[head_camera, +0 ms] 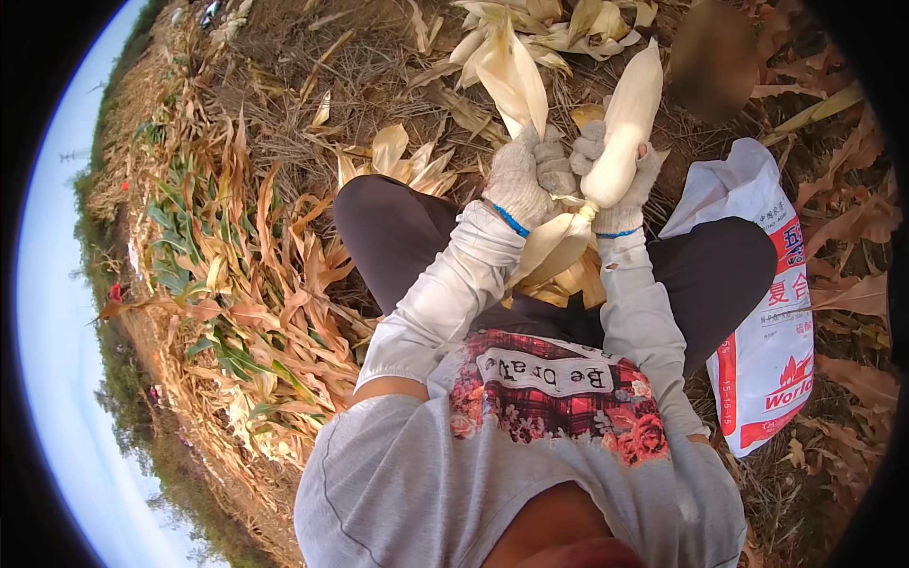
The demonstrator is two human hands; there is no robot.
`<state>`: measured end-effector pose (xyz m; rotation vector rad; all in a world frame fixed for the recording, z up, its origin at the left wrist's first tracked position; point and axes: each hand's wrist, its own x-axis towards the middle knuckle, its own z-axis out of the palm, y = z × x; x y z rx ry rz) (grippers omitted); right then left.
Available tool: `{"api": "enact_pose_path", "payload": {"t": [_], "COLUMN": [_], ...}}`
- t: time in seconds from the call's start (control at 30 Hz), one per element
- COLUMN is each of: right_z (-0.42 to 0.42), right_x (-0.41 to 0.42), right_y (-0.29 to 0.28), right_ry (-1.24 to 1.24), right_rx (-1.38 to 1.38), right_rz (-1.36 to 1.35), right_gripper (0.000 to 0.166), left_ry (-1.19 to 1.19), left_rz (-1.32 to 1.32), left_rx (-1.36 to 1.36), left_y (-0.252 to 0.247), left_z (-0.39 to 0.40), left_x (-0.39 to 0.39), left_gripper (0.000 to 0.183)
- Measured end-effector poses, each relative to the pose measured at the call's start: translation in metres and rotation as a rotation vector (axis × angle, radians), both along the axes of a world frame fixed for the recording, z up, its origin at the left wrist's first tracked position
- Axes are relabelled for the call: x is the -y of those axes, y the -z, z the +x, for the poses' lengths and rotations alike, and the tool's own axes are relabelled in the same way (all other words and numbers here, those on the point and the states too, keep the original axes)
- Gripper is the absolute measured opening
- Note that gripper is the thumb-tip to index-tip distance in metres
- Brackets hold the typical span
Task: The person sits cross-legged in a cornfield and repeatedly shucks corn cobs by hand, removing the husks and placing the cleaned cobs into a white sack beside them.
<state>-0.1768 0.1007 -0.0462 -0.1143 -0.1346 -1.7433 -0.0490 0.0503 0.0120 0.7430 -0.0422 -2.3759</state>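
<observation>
My right hand (625, 170), in a worn knitted glove with a blue cuff edge, is closed round the lower part of a pale corn ear (628, 113). The ear's tip points up and away from me. Stripped husk leaves (554, 245) hang from the stem end, between my forearms. Beside it my left hand (529, 167), gloved alike, has its fingers curled at the base of an upright dry husk leaf (515, 78). Whether that leaf is joined to the ear is hidden by the fingers.
A white woven plastic sack (767, 305) with red print lies by my right knee. Loose husks (575, 25) lie on the ground ahead, and more (401, 160) by my left knee. Cut corn stalks with dry and green leaves (248, 284) cover the ground to the left.
</observation>
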Motion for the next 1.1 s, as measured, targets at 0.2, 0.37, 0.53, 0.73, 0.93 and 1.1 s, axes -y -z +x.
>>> {"api": "enact_pose_path", "payload": {"t": [0.2, 0.37, 0.53, 0.73, 0.93, 1.1], "right_z": [-0.050, -0.043, -0.008, 0.006, 0.021, 0.022], "right_x": [-0.010, -0.013, 0.000, 0.001, 0.000, -0.005], "right_y": [0.004, 0.016, 0.034, 0.040, 0.041, 0.021], "right_ry": [0.101, 0.106, -0.134, 0.076, 0.153, 0.217], "right_rx": [-0.033, -0.420, -0.421, -0.756, -0.866, -0.868], "right_rz": [-0.037, 0.332, 0.297, 0.450, 0.550, 0.508], "right_gripper": [0.053, 0.046, 0.063, 0.051, 0.058, 0.056], "left_ry": [-0.561, 0.288, 0.997, 0.133, 0.258, 0.119], "left_rz": [-0.949, -1.054, -0.612, -1.374, -1.292, -1.308], "left_rx": [1.292, 2.474, 2.560, 1.663, 1.095, 1.015], "left_y": [0.017, -0.031, -0.027, -0.031, -0.042, -0.035], "left_z": [0.107, 0.220, 0.292, 0.197, 0.039, 0.001], "left_x": [0.112, 0.180, 0.193, 0.169, 0.069, 0.041], "left_gripper": [0.038, 0.047, 0.099, 0.062, 0.059, 0.052]}}
